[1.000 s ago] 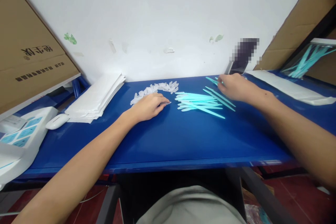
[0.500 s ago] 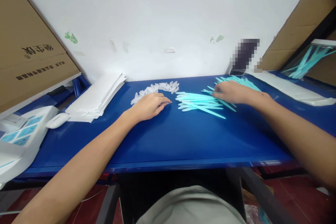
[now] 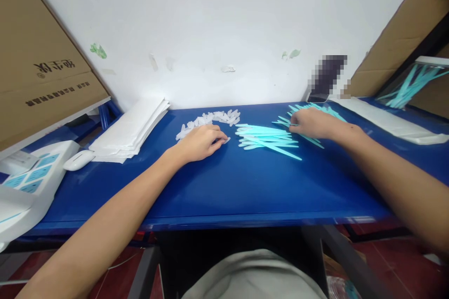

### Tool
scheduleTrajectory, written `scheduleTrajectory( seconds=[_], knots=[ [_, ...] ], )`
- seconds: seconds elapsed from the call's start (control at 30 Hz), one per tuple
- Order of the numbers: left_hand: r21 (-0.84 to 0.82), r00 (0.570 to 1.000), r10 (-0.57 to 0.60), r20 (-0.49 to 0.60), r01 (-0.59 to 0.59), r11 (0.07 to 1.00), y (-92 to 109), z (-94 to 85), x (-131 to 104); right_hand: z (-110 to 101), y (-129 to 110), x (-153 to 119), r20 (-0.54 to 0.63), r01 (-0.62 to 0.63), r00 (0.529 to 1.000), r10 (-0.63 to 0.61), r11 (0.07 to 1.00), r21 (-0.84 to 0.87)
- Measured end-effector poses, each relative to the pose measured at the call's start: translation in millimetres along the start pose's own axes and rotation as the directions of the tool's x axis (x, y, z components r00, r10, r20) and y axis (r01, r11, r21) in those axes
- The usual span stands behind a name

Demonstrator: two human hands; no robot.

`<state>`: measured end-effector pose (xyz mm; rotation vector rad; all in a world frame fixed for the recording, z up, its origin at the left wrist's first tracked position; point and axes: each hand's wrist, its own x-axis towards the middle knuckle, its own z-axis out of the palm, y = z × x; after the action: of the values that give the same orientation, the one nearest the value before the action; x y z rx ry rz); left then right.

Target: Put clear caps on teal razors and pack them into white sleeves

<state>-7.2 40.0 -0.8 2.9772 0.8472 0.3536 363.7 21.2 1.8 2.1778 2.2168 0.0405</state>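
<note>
My left hand [image 3: 205,142] is closed in a pinch on a small translucent white piece [image 3: 227,140], whose tip shows past the fingertips. Just behind that hand lies a loose heap of similar white pieces [image 3: 219,116]. Over on the right, my right hand [image 3: 310,123] has its fingertips closed on a thin turquoise stick [image 3: 281,124] that points left. Under and behind it spreads a pile of turquoise sticks [image 3: 329,110], partly hidden by the hand. Between my hands lies a second bunch of turquoise sticks [image 3: 268,138], roughly side by side.
A stack of white sheets or sleeves [image 3: 131,128] lies at left, beside a white mouse-shaped object [image 3: 78,160] and a white device with blue keys [image 3: 40,173]. Cardboard boxes [image 3: 52,56] flank the blue table [image 3: 231,191]. A clear container of turquoise sticks [image 3: 414,85] stands at far right.
My right hand has shifted slightly right, a turquoise stick at its fingertips. The left hand stays in place; more of its white piece shows. The view has tilted slightly.
</note>
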Motion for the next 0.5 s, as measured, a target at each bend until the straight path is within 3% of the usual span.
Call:
scheduleTrajectory(
  seconds=[0.17,0.5],
  knots=[
    [-0.003,1.0,0.004,0.002,-0.004,1.0,0,0.2,0,-5,-2,-1,0.051,-0.115,0.992,0.12,0.99,-0.082],
    [0.022,1.0,-0.007,0.003,0.007,1.0,1,1.0,-1,-16,-8,-12,-0.003,-0.197,0.98,0.198,0.968,-0.153]
  ],
)
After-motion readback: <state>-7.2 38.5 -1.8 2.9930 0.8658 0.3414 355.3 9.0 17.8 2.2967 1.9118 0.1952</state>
